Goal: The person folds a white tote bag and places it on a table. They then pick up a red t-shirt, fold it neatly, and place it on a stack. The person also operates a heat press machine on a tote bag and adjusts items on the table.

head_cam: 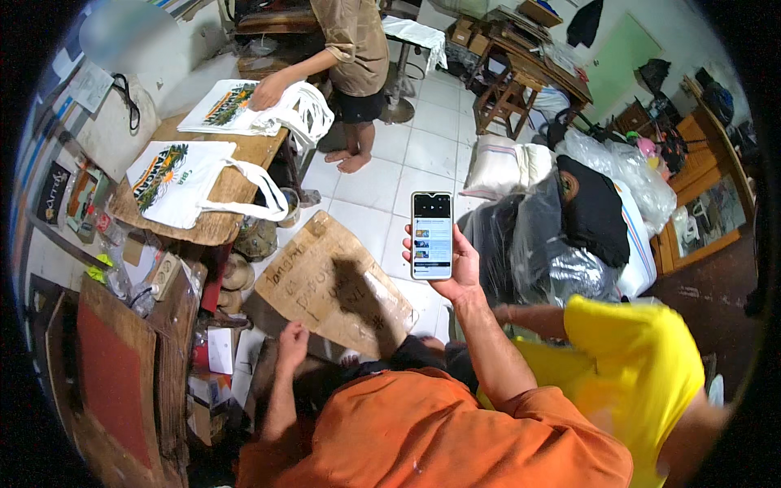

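My right hand (462, 261) holds a smartphone (432, 238) upright, its lit screen facing me. Low on the left, my left hand (294, 340) hangs near the corner of a flattened cardboard sheet (341, 287) with handwriting on it; its fingers look loosely curled, and I see nothing in them. Beyond it, a white printed tote bag (189, 177) lies on a wooden board (238, 229), its handles over the edge. A stack of similar bags (213, 113) lies farther back, where another person's hand (272, 90) touches it.
A person in a brown shirt (360, 55) stands behind the board. Close on my right is a person in yellow (634, 360). Plastic-wrapped bundles (531, 244) and white sacks (497, 165) lie on the tiled floor to the right. A wooden stool (509, 97) stands farther back.
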Demonstrator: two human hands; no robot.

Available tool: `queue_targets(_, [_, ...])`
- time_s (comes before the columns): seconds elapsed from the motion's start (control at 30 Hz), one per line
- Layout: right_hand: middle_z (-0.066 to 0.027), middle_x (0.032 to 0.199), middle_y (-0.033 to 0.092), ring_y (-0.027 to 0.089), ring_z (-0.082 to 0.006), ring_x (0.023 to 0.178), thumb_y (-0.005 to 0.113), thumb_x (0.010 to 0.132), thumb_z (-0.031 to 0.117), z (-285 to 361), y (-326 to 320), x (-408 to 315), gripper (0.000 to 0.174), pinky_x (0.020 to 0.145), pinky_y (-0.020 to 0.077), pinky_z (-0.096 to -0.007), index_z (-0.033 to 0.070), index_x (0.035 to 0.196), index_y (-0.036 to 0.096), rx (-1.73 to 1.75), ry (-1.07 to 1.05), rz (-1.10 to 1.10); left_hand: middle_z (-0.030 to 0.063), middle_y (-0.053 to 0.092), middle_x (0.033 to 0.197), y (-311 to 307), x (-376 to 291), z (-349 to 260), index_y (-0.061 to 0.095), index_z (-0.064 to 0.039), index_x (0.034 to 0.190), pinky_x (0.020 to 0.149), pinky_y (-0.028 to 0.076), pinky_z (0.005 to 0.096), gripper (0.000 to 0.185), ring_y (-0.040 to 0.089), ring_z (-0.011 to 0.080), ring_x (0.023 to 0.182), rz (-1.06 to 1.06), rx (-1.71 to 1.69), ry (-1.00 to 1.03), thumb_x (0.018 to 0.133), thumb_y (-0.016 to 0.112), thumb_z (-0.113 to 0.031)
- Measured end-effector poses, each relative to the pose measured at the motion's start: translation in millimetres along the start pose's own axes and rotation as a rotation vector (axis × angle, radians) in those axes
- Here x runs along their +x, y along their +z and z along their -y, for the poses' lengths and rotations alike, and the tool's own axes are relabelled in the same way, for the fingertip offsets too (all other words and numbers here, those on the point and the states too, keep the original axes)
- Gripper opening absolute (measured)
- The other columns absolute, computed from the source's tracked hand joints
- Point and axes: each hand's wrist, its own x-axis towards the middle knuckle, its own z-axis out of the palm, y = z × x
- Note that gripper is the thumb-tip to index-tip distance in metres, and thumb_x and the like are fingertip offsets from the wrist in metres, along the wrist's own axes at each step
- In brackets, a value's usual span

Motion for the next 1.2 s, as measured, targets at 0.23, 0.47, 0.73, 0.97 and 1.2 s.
queue_targets(0.23, [-0.0194, 0.13, 0.058, 0.061, -0.0384, 0.118, 0.035, 0.102, 0.057, 73.5, -52.2, 137.0, 0.066, 0.098, 0.0514, -0.0497, 0.005, 0.139, 0.047, -0.291, 0.006, -0.048, 0.0224, 0.058, 0.136, 118.3, 13.6, -30.0, 0.041, -0.004, 0.149, 0.105, 0.044, 0.0379, 0.068, 0.054, 0.0332, 0.127, 0.133, 0.029, -0.369, 0.089, 0.068, -0.021])
queue_targets(0.47, [-0.0119, 0.123, 0.062, 0.064, -0.0219, 0.109, 0.047, 0.093, 0.02, 174.6, -140.0, 232.1, 0.051, 0.089, 0.0549, -0.0334, 0.006, 0.141, 0.038, -0.391, 0.121, -0.126, 0.017, 0.034, 0.153, 217.9, 30.7, -47.6, 0.017, -0.008, 0.157, 0.109, 0.037, 0.0376, 0.086, 0.039, 0.0302, 0.136, -0.086, -0.444, -0.479, 0.091, 0.069, -0.022])
queue_targets(0.73, [-0.0103, 0.123, 0.06, 0.064, -0.015, 0.1, 0.043, 0.069, -0.018, 278.9, -167.6, 285.5, 0.087, 0.059, 0.0459, -0.0194, 0.008, 0.149, 0.023, -0.344, 0.199, 0.113, 0.0199, 0.04, 0.143, 229.0, 61.8, -54.7, 0.026, -0.003, 0.149, 0.104, 0.041, 0.0398, 0.075, 0.044, 0.0337, 0.125, -0.098, -0.137, -0.668, 0.088, 0.066, -0.018])
queue_targets(0.97, [-0.01, 0.12, 0.062, 0.064, -0.0132, 0.1, 0.044, 0.07, -0.018, 361.8, -173.5, 316.9, 0.089, 0.061, 0.0442, -0.0189, 0.008, 0.152, 0.02, -0.497, 0.124, 0.12, 0.0223, 0.044, 0.134, 246.3, 111.7, -78.9, 0.034, 0.001, 0.142, 0.099, 0.044, 0.0417, 0.066, 0.049, 0.0368, 0.114, -0.113, 0.127, -0.692, 0.086, 0.064, -0.015])
queue_targets(1.2, [-0.0132, 0.123, 0.06, 0.064, -0.0175, 0.106, 0.041, 0.068, -0.017, 458.6, -193.3, 355.9, 0.092, 0.073, 0.0488, -0.0241, 0.01, 0.154, 0.018, -0.381, 0.025, 0.115, 0.0248, 0.049, 0.125, 300.9, 230.2, -91.1, 0.041, 0.006, 0.135, 0.094, 0.047, 0.0436, 0.058, 0.053, 0.0399, 0.104, -0.205, 0.435, -0.55, 0.083, 0.061, -0.011])
